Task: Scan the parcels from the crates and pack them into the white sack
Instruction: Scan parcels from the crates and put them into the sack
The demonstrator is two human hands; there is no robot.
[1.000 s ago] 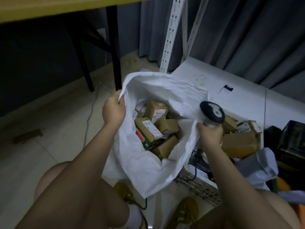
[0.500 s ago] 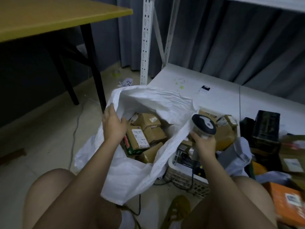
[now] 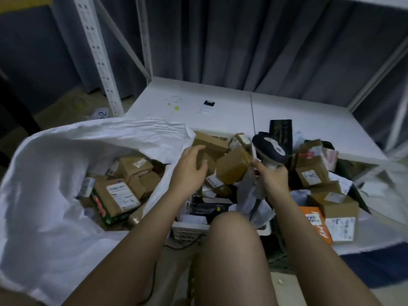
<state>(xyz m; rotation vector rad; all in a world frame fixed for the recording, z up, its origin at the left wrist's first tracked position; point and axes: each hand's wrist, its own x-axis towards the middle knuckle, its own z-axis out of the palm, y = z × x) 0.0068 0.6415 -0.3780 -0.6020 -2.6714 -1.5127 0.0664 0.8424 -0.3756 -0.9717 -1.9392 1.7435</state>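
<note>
Left hand: I see my left hand point(image 3: 191, 167) over the crate point(image 3: 189, 228), fingers loosely spread and curved, holding nothing; whether the tips touch cardboard I cannot tell.
Right hand: my right hand point(image 3: 270, 176) is wrapped round the handle of the scanner point(image 3: 270, 150), head up and tilted left.
Key relation: the tan box point(image 3: 233, 167) lies just right of my left fingertips, between the two hands, and just left of the scanner head.
Nearer hand: the left; I judge it is the one to take the box, the right being occupied.
Long axis: the box looks tilted, its long side running from near-left to far-right; blur keeps me from being sure.
Label: I see none on its upper face, so I reckon it needs turning before a scan.
Sack: the sack point(image 3: 44, 195) sits to the left, mouth open toward me, several parcels point(image 3: 119, 195) already inside.
Crate stock: more boxes point(image 3: 309, 173) are heaped to the right.
Materials: plain matte cardboard, stiff and square-edged, with white paper labels; sack is thin, creased woven plastic that slumps; crate is white perforated plastic; scanner is smooth dark-and-pale plastic with a cable hanging below.
</note>
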